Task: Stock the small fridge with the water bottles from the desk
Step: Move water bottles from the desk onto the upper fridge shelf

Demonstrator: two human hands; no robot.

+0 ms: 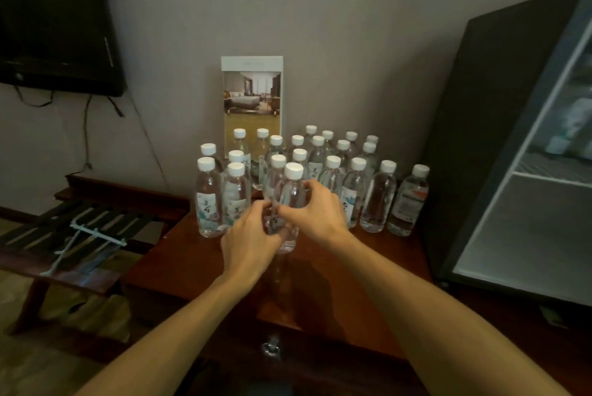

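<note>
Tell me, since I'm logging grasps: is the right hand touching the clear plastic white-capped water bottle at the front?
Touching. The head view shows the right hand wrapped around the clear plastic white-capped water bottle, with the left hand gripping lower down.

dim room; soft focus; edges bowed

Lower half of front bottle [290, 200] hidden behind left hand [248, 243] and right hand [315, 211]. Rear bottles [326, 142] by tabletop [368, 254] back edge mostly covered. Labels too blurred to read. Fridge [519, 139] cut off right; television [57, 21] cut off left.
</note>
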